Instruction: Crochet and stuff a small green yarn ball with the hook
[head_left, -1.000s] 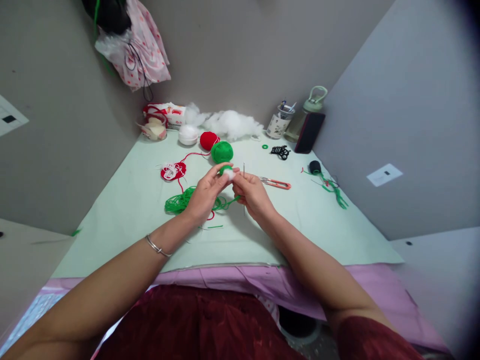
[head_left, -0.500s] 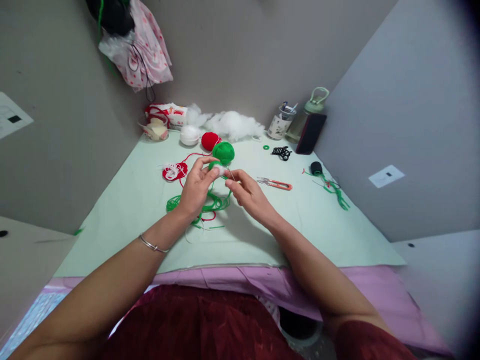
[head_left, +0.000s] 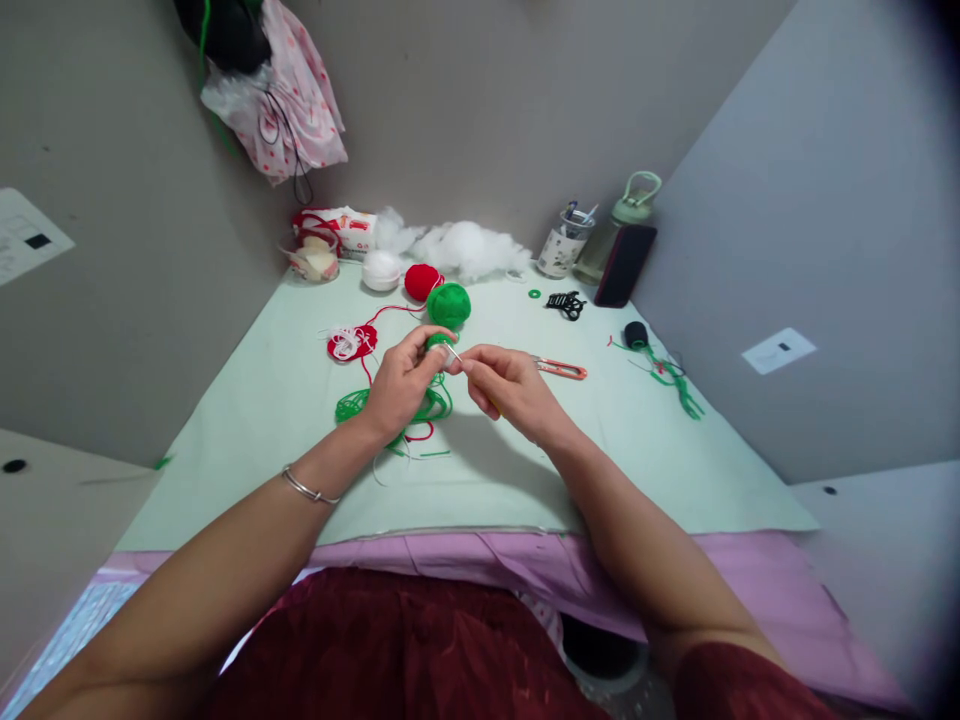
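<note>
A small green-and-white crochet piece is pinched between the fingers and thumb of my left hand, which hide much of it. My right hand is closed around a crochet hook. The hook's thin metal shaft points up and left, its tip at the piece; most of the handle is inside my palm. Just behind the piece sits a green yarn ball. Loose loops of green yarn lie on the table beneath my left hand.
Behind are a red yarn ball, a white ball and fluffy white stuffing. Orange thread snips and black scissors lie to the right. A pen cup, bottle and phone stand at the back right.
My right hand has turned and the hook now lies lower and flatter against the piece. My left fingers have come down slightly over it. The right hand now covers part of the snips.
</note>
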